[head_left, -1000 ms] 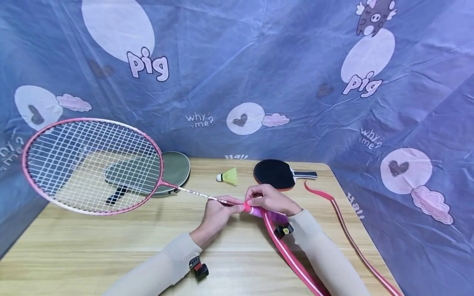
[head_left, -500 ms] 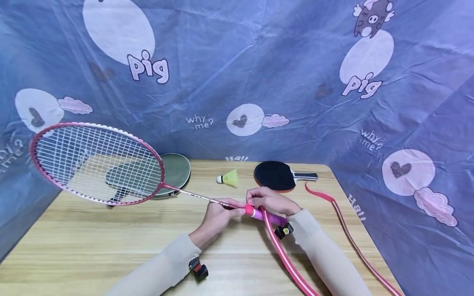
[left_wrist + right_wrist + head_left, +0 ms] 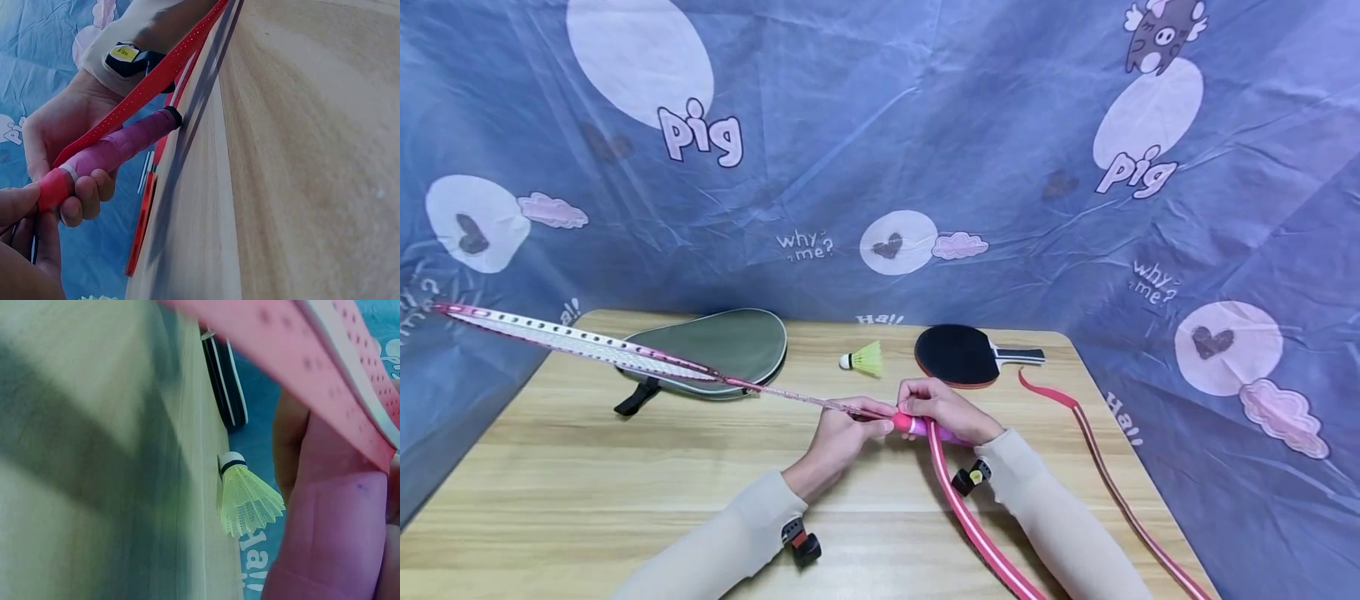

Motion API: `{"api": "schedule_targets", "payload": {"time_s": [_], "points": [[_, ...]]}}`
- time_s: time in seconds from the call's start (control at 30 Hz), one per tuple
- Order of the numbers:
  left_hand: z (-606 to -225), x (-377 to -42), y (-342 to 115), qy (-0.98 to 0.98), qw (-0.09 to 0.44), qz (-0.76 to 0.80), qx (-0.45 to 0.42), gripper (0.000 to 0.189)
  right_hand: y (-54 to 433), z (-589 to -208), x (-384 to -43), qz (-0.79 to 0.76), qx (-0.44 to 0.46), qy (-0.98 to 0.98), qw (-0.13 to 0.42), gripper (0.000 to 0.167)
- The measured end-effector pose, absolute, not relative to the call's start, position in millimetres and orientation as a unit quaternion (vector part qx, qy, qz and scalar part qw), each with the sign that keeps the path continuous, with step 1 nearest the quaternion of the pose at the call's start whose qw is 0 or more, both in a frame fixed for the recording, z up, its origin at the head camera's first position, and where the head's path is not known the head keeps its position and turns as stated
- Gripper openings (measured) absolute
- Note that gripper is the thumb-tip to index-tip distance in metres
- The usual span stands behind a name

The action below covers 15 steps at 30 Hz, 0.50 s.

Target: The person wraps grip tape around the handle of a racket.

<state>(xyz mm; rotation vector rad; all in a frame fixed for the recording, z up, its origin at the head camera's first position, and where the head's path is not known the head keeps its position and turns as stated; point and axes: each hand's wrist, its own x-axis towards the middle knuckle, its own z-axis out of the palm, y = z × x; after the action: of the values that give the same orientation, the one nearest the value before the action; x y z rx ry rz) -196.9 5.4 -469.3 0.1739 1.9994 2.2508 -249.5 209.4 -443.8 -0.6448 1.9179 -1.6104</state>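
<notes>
A pink-and-white badminton racket (image 3: 805,398) is held above the table, its strung head out to the left and seen nearly edge-on. My left hand (image 3: 841,437) grips it where the shaft meets the handle. With fingers round the top of the purple handle (image 3: 125,140), my right hand (image 3: 951,410) pinches the end of a red perforated grip tape (image 3: 958,500) with a white stripe. In the left wrist view a red band (image 3: 55,189) wraps the handle's top, and a black cap shows at its butt. The tape hangs from the handle toward the table's front.
A yellow shuttlecock (image 3: 867,360) lies at the back middle of the table (image 3: 700,483). Left of it is a green racket case (image 3: 737,346) with a black strap; right of it, a black table tennis bat (image 3: 955,354). Another stretch of red tape (image 3: 1112,483) runs along the right edge.
The racket has turned about its shaft, its head going from face-on to nearly edge-on. Both hands stay in about the same place, and the hanging tape has shifted slightly.
</notes>
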Motion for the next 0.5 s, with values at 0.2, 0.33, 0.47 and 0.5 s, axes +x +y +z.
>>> {"api": "schedule_targets", "payload": {"time_s": [0.2, 0.33, 0.47, 0.5], "points": [[-470.3, -198.1, 6.1, 0.642, 0.054, 0.763, 0.059, 0.036, 206.8, -443.1, -246.6, -0.586, -0.249, 0.733, 0.238, 0.018], [-469.5, -198.2, 6.2, 0.646, 0.051, 0.76, 0.06, 0.035, 205.0, -442.7, -244.6, -0.564, -0.249, 0.759, 0.209, 0.02], [-471.9, -198.6, 8.1, 0.653, 0.048, 0.754, 0.058, 0.033, 203.0, -443.0, -241.9, -0.546, -0.24, 0.782, 0.184, 0.017], [-473.0, -198.5, 8.7, 0.656, 0.046, 0.751, 0.055, 0.032, 202.8, -443.3, -241.4, -0.54, -0.241, 0.786, 0.179, 0.017]]}}
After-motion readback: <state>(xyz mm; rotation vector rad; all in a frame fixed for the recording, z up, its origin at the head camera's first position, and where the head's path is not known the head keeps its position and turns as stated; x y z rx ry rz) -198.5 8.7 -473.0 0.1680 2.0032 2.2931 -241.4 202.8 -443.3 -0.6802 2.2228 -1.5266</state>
